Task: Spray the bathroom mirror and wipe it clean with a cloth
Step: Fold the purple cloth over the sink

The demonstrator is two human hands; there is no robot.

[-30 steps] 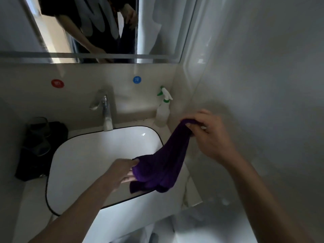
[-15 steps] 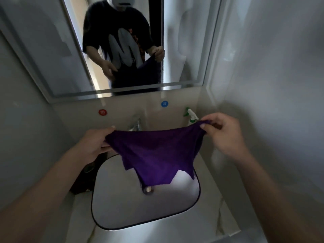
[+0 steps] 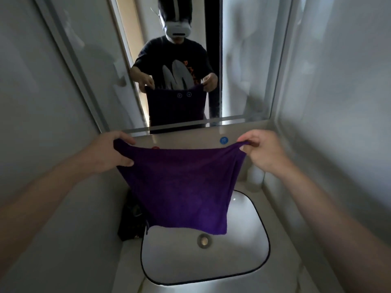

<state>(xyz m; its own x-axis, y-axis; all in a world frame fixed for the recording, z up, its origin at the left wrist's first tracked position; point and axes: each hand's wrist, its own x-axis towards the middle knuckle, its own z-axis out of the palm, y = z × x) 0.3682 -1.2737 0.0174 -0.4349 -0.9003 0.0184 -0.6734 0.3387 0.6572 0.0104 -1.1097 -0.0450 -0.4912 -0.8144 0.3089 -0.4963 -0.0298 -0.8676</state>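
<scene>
Two top corners of the purple cloth (image 3: 182, 182) sit pinched in my left grip (image 3: 108, 153) and right grip (image 3: 264, 151), above the back edge of the sink (image 3: 243, 256) below the mirror (image 3: 243, 60); folding it flat should wipe evenly.

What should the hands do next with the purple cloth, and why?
Probably bring the two hands together to fold the purple cloth in half. The left hand and right hand each pinch a top corner, so it hangs wide and loose over the sink, not touching the mirror. A folded pad would likely wipe better.
</scene>
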